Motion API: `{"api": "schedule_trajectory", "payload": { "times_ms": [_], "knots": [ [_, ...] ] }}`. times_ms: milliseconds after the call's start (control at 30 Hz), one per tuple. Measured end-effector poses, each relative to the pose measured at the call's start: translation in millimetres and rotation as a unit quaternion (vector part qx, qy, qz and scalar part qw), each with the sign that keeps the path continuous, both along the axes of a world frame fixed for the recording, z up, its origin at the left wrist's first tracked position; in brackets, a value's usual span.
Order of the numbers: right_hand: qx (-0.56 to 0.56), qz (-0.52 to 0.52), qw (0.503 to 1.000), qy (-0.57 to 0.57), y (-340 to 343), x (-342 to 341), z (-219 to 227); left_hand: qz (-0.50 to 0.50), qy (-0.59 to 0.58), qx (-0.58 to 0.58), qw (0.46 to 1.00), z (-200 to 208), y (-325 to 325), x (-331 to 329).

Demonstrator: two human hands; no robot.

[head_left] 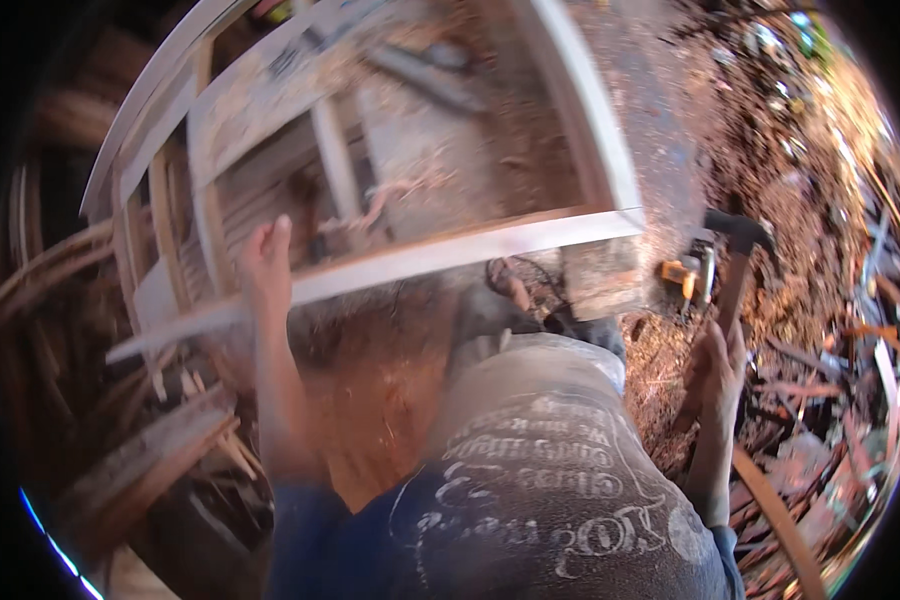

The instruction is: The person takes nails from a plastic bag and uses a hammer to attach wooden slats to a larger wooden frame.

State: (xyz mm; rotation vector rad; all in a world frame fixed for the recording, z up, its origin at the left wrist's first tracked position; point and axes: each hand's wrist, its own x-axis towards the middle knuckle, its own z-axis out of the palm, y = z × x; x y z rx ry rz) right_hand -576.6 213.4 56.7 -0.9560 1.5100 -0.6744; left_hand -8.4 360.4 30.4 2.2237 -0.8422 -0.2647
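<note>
In my right hand [715, 360] at the right is a claw hammer [738, 235], its wooden handle gripped and its dark head pointing away from me. My left hand [268, 250] is raised over the near rail of a wooden frame [460, 248], the forearm crossing that rail. Its fingers look curled in, with the thumb up; blur hides whatever may be between them. White-edged boards make up the frame, which meets in a corner at the right and has several crosspieces at the left.
A wood block [602, 280] is under the frame's right corner. A yellow-and-black tool [682, 275] lies on the ground near the hammer. Offcuts and scraps [820, 420] cover the right side. A thick timber [150, 455] lies at lower left. A long dark object [428, 78] rests beyond the rail.
</note>
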Motion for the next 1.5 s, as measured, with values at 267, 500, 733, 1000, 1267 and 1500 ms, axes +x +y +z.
{"api": "schedule_trajectory", "payload": {
  "times_ms": [267, 500, 733, 1000, 1267, 1500],
  "knots": [
    [-0.128, 0.154, 0.979, 0.031, 41.9, 53.7, -0.2, 0.162, -0.117, 0.000, 0.980, -4.3, 128.5, 48.6],
    [-0.208, 0.328, 0.890, 0.239, 49.8, 101.9, -19.8, 0.237, -0.190, 0.097, 0.948, -36.4, 254.2, 23.2],
    [-0.265, 0.271, 0.897, 0.228, 75.4, 118.9, -41.6, 0.225, -0.112, 0.170, 0.953, -64.7, 354.6, 25.2],
    [-0.242, 0.238, 0.912, 0.230, 89.7, 131.9, -51.2, 0.154, -0.112, 0.228, 0.955, -10.4, 330.3, 97.4],
    [-0.236, 0.177, 0.921, 0.255, 100.3, 141.8, -50.9, -0.001, -0.322, 0.370, 0.871, 15.2, 302.8, 234.4],
    [-0.255, 0.102, 0.925, 0.264, 118.4, 170.8, -48.3, -0.144, -0.191, 0.471, 0.849, 34.5, 293.5, 270.8]
  ]
}}
